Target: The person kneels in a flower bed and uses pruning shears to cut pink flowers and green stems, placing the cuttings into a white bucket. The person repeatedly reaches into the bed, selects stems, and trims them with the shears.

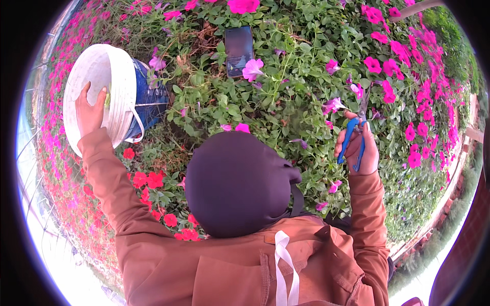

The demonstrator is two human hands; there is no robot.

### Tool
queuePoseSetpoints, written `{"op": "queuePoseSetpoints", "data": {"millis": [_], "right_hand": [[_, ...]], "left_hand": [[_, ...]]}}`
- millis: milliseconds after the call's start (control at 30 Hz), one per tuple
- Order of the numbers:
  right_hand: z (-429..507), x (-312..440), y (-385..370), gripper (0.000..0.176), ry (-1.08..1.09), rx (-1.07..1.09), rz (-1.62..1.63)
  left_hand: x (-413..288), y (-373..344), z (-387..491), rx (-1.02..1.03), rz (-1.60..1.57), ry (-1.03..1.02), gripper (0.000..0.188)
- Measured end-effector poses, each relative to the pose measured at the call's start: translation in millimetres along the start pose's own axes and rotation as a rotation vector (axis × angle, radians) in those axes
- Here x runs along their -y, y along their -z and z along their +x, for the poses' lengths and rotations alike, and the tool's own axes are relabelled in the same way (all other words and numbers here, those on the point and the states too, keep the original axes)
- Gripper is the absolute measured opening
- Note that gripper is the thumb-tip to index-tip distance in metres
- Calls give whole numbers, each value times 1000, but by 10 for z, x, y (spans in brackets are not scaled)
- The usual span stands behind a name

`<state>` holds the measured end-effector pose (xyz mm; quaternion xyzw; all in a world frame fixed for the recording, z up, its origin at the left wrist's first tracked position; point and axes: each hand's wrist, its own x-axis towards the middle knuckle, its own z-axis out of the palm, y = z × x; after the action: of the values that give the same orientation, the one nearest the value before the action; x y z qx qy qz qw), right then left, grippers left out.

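Note:
My left hand (91, 107) is over the mouth of a white and blue plastic bucket (124, 69), thumb and fingers apart. A bit of green shows beside the thumb, against the bucket's inner wall. The bucket lies tilted among the plants, its white handle hanging at the side. On the right, my right hand (361, 153) holds blue-handled pruning snips (354, 134), their metal blades pointing up into the petunias. A pink petunia bloom (334, 105) is close to the fingertips of this hand. Whether the blades touch a stem cannot be told.
A smartphone (239, 49) rests on the foliage ahead. Bright pink petunias (402, 49) spread at the right, red flowers (153, 179) at the lower left. My covered knee (241, 183) is probably the dark rounded form in the middle. Brick edging (449, 202) runs along the right.

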<state>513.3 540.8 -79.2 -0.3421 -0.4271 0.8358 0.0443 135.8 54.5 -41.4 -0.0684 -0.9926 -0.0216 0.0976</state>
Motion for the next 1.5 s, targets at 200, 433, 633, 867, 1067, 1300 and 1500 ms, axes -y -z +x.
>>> {"op": "queuePoseSetpoints", "data": {"millis": [200,433,633,867,1067,1300,1500], "right_hand": [[-394,757,271,51,-47,-50,-368],[-733,1483,770,44,10,25,-848],[-252,1364,1338,47,-45,-36,-682],[28,1076,1862,50,-6,155,-599],[-165,905,2122,48,86,212,-436],[-386,641,2240,45,42,315,-349],[-221,409,2156,42,-89,395,-325]], "left_hand": [[-835,316,20,-223,-194,-353,49],[-3130,577,-354,199,-551,-1033,33],[-4450,406,-1039,519,-267,-1649,27],[-5113,-256,-1564,939,-304,-1469,25],[-5250,-713,-2186,727,76,-1442,48],[-4930,-849,-2434,655,-264,-1229,37],[-4889,-943,-2371,647,-540,-763,28]]}}
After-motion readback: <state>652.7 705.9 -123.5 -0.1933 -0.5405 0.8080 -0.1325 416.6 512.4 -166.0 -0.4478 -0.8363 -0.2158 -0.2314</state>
